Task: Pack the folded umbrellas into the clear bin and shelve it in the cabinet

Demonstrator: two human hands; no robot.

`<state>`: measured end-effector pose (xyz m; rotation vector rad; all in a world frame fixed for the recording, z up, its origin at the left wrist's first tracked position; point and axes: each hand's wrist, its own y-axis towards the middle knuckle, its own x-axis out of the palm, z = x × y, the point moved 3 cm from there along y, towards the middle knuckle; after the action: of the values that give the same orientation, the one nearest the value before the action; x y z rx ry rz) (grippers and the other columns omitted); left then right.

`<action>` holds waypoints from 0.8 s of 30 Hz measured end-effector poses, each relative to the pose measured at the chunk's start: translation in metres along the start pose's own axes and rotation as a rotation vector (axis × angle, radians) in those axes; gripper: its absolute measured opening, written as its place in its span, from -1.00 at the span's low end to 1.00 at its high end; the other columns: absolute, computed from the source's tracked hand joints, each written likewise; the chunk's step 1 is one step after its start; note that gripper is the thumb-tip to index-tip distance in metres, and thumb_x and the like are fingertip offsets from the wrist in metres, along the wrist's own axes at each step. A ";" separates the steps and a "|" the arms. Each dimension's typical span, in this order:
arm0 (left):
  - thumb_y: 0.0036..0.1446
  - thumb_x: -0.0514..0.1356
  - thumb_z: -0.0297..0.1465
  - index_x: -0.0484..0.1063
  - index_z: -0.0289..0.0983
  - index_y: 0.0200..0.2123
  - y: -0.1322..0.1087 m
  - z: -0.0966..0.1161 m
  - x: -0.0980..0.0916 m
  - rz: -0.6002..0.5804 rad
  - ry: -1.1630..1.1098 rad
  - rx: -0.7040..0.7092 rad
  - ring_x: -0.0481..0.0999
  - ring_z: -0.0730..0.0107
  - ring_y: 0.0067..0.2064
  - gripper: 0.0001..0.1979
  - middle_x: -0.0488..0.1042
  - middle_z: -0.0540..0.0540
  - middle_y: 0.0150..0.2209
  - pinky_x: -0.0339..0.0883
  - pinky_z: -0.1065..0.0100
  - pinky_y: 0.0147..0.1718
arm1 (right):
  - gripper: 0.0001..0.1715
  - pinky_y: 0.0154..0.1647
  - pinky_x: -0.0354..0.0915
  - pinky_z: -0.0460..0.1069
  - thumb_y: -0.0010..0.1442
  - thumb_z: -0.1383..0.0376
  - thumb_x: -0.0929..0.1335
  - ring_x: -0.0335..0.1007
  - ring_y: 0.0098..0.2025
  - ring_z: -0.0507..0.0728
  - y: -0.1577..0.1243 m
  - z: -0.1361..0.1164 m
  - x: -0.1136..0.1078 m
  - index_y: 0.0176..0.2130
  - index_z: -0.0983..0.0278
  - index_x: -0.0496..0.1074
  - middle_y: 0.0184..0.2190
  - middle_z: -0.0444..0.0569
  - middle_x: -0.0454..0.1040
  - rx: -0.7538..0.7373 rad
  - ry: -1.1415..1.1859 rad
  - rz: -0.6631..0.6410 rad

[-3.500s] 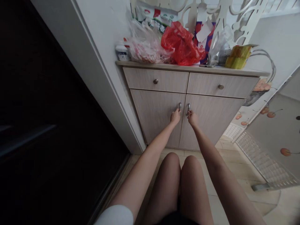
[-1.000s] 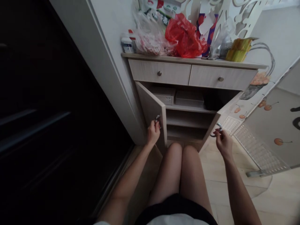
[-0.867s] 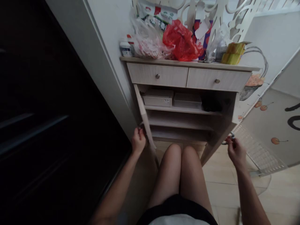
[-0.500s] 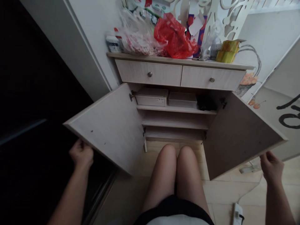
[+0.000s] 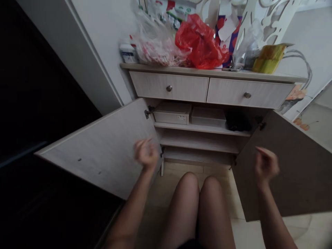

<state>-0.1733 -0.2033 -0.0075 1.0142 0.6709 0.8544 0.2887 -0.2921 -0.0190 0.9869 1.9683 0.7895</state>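
Observation:
A pale wooden cabinet [image 5: 202, 138] stands in front of me with both doors swung wide. My left hand [image 5: 146, 152], blurred, hovers in front of the left door [image 5: 103, 152]. Its fingers are curled and nothing shows in them. On the other side, my right hand [image 5: 266, 166] is raised in front of the right door [image 5: 293, 173], thumb and fingers apart, holding nothing. The upper shelf [image 5: 202, 128] bears a white box [image 5: 172, 113], a flat translucent box [image 5: 208, 116] and a dark bundle [image 5: 237, 121].
Two drawers, left [image 5: 168, 86] and right [image 5: 249, 92], are closed above the doors. On the top lie a red plastic bag [image 5: 199, 41], a clear bag [image 5: 158, 45], a white bottle [image 5: 128, 53] and a yellow package [image 5: 269, 58]. My knees [image 5: 199, 186] are close to the cabinet.
Both hands have let go of the door edges and come inward in front of the cabinet. The doors now stand wider open, and the view has moved closer.

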 end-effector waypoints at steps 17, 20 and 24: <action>0.16 0.07 -0.56 0.56 -0.25 -0.33 0.027 0.044 0.308 -1.227 0.061 0.286 0.38 0.04 0.12 -0.74 0.58 -0.30 -0.20 0.08 0.04 0.16 | -0.61 -0.27 0.20 0.02 0.37 0.17 0.27 0.38 -0.35 0.11 0.150 0.049 0.227 -0.40 0.28 0.51 -0.42 0.00 0.47 -0.071 -0.200 -0.662; 0.15 0.11 -0.55 0.55 -0.20 -0.32 0.027 0.043 0.283 -1.226 -0.016 0.355 0.39 0.13 0.08 -0.78 0.59 -0.19 -0.17 0.06 0.10 0.15 | -0.71 -0.29 0.19 0.02 0.32 0.20 0.31 0.38 -0.33 0.15 0.139 0.045 0.203 -0.37 0.25 0.53 -0.33 0.05 0.51 -0.110 -0.180 -0.658; 0.21 0.14 -0.49 0.54 -0.17 -0.31 0.025 0.045 0.219 -1.157 -0.160 0.457 0.44 0.19 -0.02 -0.82 0.60 -0.16 -0.22 0.11 0.17 0.06 | -0.72 -0.32 0.20 0.00 0.32 0.20 0.28 0.41 -0.28 0.18 0.103 0.030 0.150 -0.28 0.22 0.56 -0.27 0.08 0.55 -0.274 -0.159 -0.643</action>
<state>-0.0324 -0.0295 0.0125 0.8701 1.1561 -0.4037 0.2917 -0.1079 -0.0077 0.2147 1.8159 0.5664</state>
